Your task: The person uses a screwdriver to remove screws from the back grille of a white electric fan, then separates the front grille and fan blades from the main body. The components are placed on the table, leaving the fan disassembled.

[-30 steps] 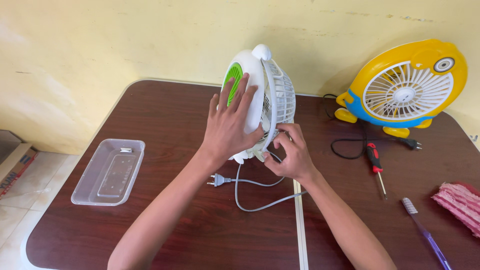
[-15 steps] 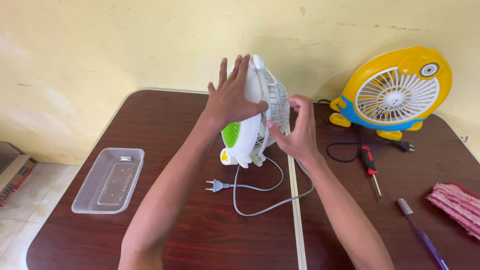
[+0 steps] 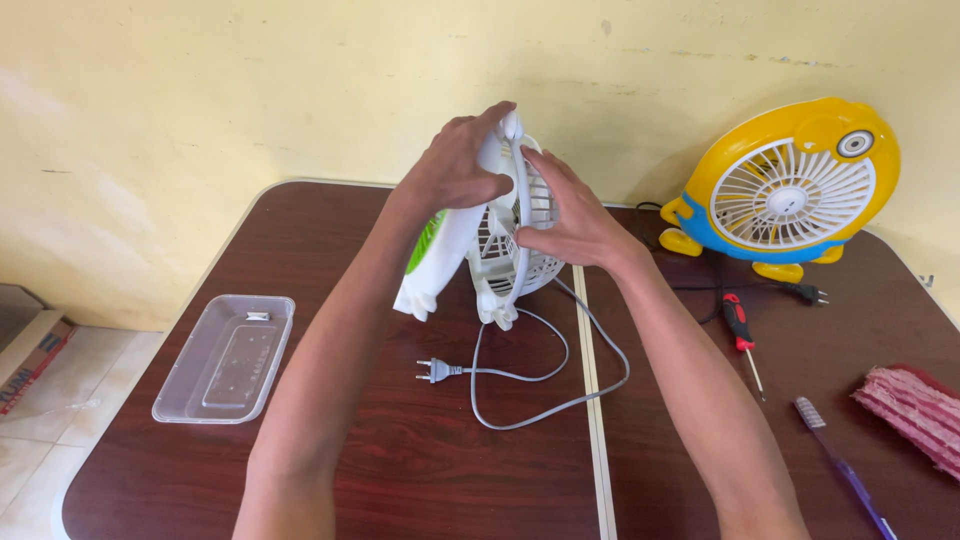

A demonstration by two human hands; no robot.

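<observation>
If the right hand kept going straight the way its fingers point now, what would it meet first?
The right hand lies on the white fan's grille, fingers pointing up-left. Going on along the grille, it would probably meet the left hand gripping the fan's top first, though depth is hard to judge.

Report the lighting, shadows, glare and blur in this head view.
Head view: soft, even daylight; dull sheen but no hard glare on the brown table; a faint shadow behind the yellow fan on the wall; left hand, right hand and white fan sharp, no motion blur.
</observation>
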